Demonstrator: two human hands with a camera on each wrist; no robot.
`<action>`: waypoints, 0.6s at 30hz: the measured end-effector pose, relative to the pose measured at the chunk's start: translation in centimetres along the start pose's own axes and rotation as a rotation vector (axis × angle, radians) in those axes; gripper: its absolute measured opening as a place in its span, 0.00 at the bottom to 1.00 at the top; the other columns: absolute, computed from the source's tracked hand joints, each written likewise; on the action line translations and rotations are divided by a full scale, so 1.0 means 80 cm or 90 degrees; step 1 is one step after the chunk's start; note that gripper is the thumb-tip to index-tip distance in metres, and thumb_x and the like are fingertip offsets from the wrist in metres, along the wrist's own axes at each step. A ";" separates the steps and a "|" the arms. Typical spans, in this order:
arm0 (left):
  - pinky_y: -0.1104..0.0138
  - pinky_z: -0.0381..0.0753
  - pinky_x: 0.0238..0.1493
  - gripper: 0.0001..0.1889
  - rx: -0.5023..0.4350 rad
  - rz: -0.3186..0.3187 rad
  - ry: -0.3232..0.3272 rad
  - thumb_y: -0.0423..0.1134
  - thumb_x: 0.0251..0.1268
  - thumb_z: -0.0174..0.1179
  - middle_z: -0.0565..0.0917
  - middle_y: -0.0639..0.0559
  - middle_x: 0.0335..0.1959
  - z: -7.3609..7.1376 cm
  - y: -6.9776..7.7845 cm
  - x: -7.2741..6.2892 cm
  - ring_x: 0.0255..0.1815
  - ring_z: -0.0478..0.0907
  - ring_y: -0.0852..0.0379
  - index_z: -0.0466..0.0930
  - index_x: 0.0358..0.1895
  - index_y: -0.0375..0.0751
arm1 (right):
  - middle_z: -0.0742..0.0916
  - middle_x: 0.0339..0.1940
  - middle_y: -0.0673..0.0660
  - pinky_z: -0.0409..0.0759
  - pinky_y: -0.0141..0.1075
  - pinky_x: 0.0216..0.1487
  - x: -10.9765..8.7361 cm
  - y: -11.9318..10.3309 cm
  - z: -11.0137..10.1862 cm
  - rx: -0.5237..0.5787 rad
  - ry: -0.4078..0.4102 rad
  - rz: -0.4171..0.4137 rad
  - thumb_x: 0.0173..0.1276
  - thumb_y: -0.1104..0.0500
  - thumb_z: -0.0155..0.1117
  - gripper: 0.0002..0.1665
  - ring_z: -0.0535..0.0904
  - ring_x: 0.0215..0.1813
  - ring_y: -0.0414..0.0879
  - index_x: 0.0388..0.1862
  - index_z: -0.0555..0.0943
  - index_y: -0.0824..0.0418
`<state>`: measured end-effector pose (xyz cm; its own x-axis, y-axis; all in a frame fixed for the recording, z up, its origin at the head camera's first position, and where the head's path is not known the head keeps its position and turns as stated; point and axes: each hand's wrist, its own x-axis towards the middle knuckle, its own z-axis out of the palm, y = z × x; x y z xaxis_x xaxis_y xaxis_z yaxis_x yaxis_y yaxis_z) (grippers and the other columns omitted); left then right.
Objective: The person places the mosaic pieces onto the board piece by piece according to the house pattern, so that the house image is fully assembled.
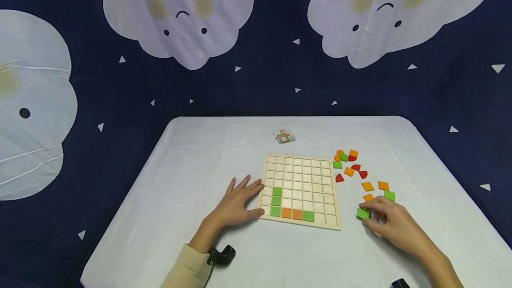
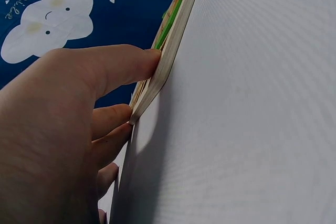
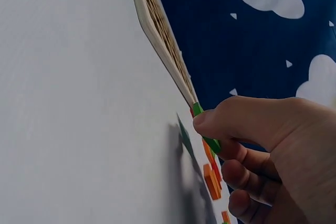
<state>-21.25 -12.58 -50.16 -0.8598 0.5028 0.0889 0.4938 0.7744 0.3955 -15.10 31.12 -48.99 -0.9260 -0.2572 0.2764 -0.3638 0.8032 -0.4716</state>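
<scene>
A wooden grid board point(image 1: 298, 190) lies on the table. Green and orange square tiles fill several cells along its left and front side, one being a green tile point(image 1: 308, 216). My left hand point(image 1: 236, 206) rests at the board's left edge with fingers spread; the left wrist view shows the thumb point(image 2: 128, 65) touching the board's rim near a corner. To the right of the board, my right hand point(image 1: 394, 223) pinches a green square tile point(image 1: 362, 213) between thumb and fingers. In the right wrist view this green tile point(image 3: 211, 143) is tilted and held above the tabletop.
Loose pieces lie right of the board: orange squares point(image 1: 367, 186), red quarter-round pieces point(image 1: 363, 174), a green square point(image 1: 390, 195) and orange round pieces point(image 1: 339, 152). A small patterned card point(image 1: 284, 136) lies behind the board. A dark cloud-print cloth point(image 1: 256, 88) hangs behind the white table point(image 1: 208, 159).
</scene>
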 end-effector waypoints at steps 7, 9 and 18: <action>0.46 0.34 0.71 0.39 0.001 -0.002 0.000 0.64 0.56 0.58 0.60 0.65 0.72 0.000 0.000 0.000 0.76 0.44 0.54 0.66 0.71 0.55 | 0.79 0.38 0.43 0.68 0.26 0.30 0.011 -0.009 0.009 0.021 0.002 -0.030 0.49 0.61 0.78 0.22 0.71 0.33 0.37 0.45 0.86 0.52; 0.46 0.34 0.71 0.38 0.001 -0.001 -0.001 0.64 0.56 0.58 0.60 0.65 0.72 0.000 0.000 0.000 0.76 0.44 0.54 0.66 0.71 0.55 | 0.80 0.38 0.42 0.68 0.25 0.30 0.013 -0.011 0.012 0.029 0.000 -0.037 0.49 0.61 0.78 0.22 0.71 0.33 0.37 0.45 0.86 0.52; 0.47 0.34 0.71 0.38 -0.001 -0.002 -0.003 0.64 0.56 0.58 0.61 0.65 0.72 0.000 0.000 0.000 0.76 0.45 0.54 0.66 0.71 0.55 | 0.80 0.37 0.41 0.70 0.26 0.30 0.024 -0.019 0.021 0.041 -0.019 -0.053 0.50 0.62 0.77 0.21 0.72 0.34 0.36 0.45 0.86 0.51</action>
<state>-21.20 -12.58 -50.14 -0.8608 0.5021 0.0827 0.4906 0.7757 0.3969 -16.50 28.46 -49.15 -0.8943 -0.3381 0.2930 -0.4448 0.7423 -0.5011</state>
